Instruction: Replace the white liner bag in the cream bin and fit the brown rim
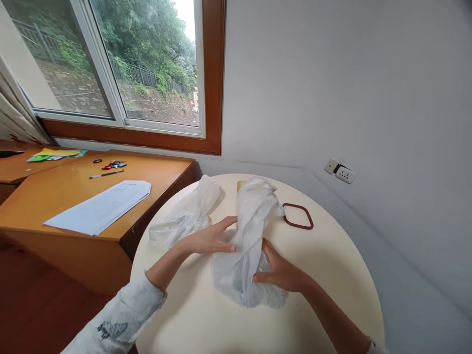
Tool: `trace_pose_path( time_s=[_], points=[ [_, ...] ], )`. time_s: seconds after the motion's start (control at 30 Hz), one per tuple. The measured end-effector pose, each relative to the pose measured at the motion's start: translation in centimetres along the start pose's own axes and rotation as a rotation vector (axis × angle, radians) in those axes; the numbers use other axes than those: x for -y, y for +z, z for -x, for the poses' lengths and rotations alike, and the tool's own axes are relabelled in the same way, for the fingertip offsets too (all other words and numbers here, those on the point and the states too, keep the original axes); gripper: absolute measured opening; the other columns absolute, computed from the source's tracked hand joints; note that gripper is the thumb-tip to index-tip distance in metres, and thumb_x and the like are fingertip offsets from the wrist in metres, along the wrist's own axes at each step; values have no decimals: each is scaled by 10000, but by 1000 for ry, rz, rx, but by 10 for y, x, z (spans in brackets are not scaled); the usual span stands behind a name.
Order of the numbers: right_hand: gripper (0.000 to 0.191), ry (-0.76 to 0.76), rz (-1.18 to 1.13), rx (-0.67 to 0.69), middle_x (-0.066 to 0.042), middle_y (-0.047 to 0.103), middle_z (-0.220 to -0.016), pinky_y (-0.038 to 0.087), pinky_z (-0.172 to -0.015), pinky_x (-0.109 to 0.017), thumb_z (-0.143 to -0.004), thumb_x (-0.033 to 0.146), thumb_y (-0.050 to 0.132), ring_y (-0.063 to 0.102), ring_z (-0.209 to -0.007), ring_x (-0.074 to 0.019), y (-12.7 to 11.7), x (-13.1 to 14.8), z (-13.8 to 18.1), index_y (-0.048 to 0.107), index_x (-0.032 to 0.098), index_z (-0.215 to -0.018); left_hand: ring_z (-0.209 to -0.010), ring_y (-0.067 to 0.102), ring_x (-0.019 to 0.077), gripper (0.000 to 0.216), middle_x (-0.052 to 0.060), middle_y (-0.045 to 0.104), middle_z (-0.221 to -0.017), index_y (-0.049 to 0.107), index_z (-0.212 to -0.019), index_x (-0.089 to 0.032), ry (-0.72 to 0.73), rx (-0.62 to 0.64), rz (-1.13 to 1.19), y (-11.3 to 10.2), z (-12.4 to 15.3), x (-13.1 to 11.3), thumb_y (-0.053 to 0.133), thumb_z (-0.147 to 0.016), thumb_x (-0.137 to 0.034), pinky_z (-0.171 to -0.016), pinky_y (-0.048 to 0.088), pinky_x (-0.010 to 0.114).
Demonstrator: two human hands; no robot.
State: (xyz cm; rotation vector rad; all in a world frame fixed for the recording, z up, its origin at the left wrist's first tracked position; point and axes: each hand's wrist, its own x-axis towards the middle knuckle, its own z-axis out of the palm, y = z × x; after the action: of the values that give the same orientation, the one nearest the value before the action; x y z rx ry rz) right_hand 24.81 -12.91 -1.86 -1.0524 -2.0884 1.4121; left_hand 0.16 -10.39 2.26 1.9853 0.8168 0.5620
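A crumpled white plastic bag (254,211) lies on the round cream table (332,305), its upper part twisted and its lower part bulging. What it contains is hidden, though something darker shows faintly through the film. My left hand (210,237) grips the bag's left side, thumb in front and fingertips partly behind the plastic. On the right side, my right hand (282,270) holds the lower part between thumb and fingers. Another white plastic bag (195,211) rests at the left, just beyond my left forearm.
A reddish-brown rounded square ring (298,216) lies right of the bag. Something yellow (241,185) peeks out behind it. On the wooden desk (162,172) at left are paper sheets (103,204), a pen (106,174) and keys (116,164). A wall socket (345,174) is at right.
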Motion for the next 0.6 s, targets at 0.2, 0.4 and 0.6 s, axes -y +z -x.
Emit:
trace_pose_path(
  time_s=[0.2,0.4,0.6],
  points=[
    [983,54,-44,-43,-100,238,-1430,210,-1047,-483,-620,419,715,203,-1317,-299,10,-16,4,145,277,-1409,-1334,-128,398,1131,134,-70,-1495,-17,-1420,-271,-189,-75,-358,17,42,43,641,-583,-653,-1037,48,610],
    [927,42,83,-146,-82,267,-1417,202,-1054,-471,-640,351,685,218,-1310,-277,25,-29,-6,157,279,-1399,-1361,-48,344,1171,168,4,-1494,-89,-1417,-210,-127,-134,-406,40,37,57,605,-598,-678,-1070,-19,562],
    [709,56,58,-225,-68,389,-1363,188,-1065,-482,-658,360,655,226,-1309,-286,39,-31,-14,394,257,-1309,-1362,-29,347,1218,181,19,-1492,-48,-1423,-174,-72,-116,-414,53,17,56,609,-548,-708,-1079,-37,545]
  ],
)
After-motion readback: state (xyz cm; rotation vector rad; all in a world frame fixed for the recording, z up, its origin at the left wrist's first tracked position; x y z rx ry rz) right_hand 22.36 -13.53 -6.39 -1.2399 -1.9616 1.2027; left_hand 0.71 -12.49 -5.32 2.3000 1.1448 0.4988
